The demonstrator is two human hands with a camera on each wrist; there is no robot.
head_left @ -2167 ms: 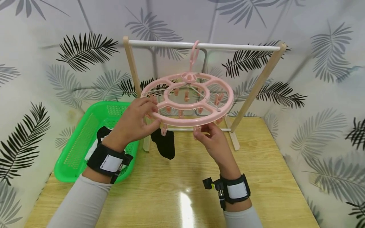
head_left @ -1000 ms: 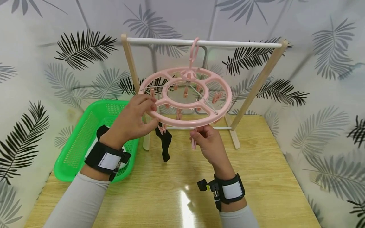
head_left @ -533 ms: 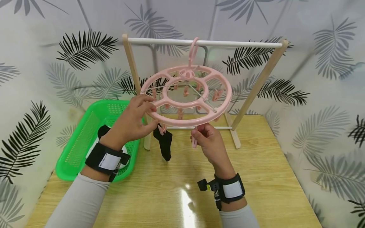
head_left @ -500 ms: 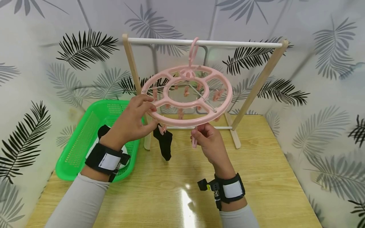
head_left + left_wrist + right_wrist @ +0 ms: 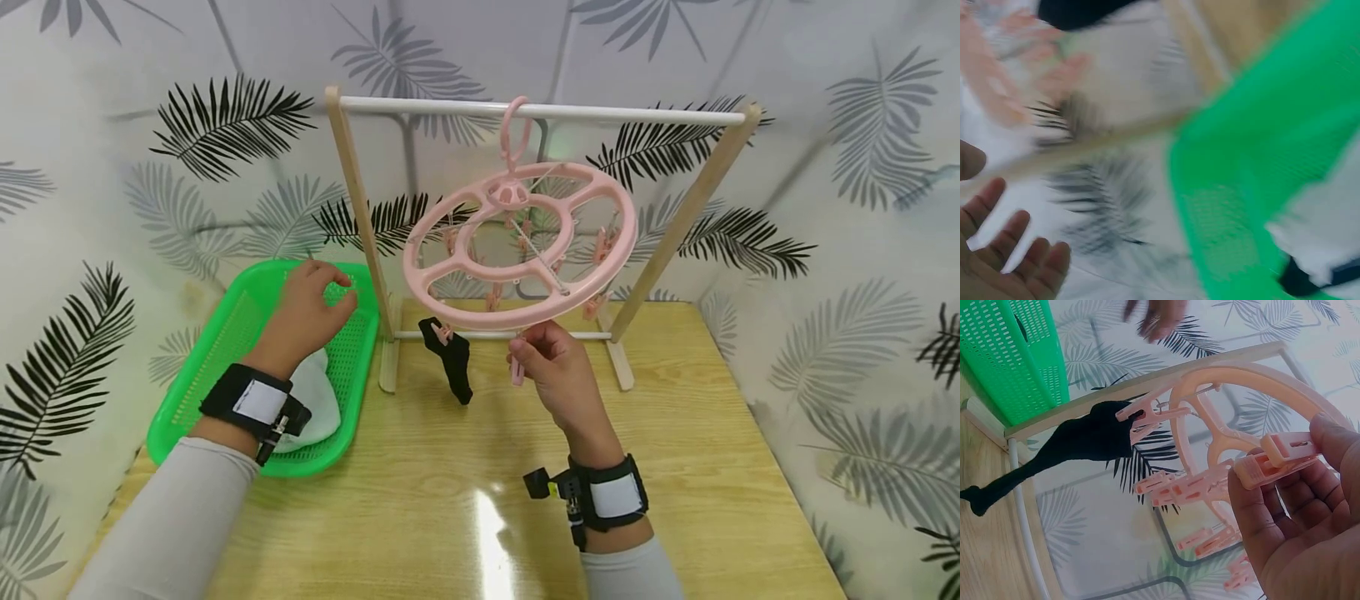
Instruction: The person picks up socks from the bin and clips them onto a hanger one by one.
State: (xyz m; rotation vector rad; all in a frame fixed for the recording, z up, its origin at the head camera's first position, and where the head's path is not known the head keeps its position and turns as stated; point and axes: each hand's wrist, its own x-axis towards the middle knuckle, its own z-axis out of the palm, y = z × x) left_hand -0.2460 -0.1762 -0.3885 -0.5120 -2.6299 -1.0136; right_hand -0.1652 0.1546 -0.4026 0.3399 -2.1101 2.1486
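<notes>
A round pink clip hanger (image 5: pixel 525 319) hangs by its hook from a white rail. My right hand (image 5: pixel 558 367) pinches one of its clothespins (image 5: pixel 1285 453) under the near rim. A black sock (image 5: pixel 453 367) dangles from another clothespin (image 5: pixel 1147 415) on the hanger's left side. My left hand (image 5: pixel 303 312) is over the green basket (image 5: pixel 367 350), apart from the hanger, its fingers loosely bent and holding nothing. White cloth (image 5: pixel 315 400) lies in the basket, partly behind the left wrist; a dark piece (image 5: pixel 1300 278) shows beside it in the left wrist view, which is blurred.
A wooden stand (image 5: pixel 693 200) with a white rail (image 5: pixel 622 117) rises at the back of the wooden table (image 5: pixel 420 500). Several more clothespins (image 5: pixel 603 242) hang under the hanger. A leaf-patterned backdrop (image 5: pixel 847 275) stands behind.
My left hand has let go of the hanger's rim and moved left over the basket. The hanger has swung right and tilted, carrying the sock. My right hand keeps hold of its clothespin.
</notes>
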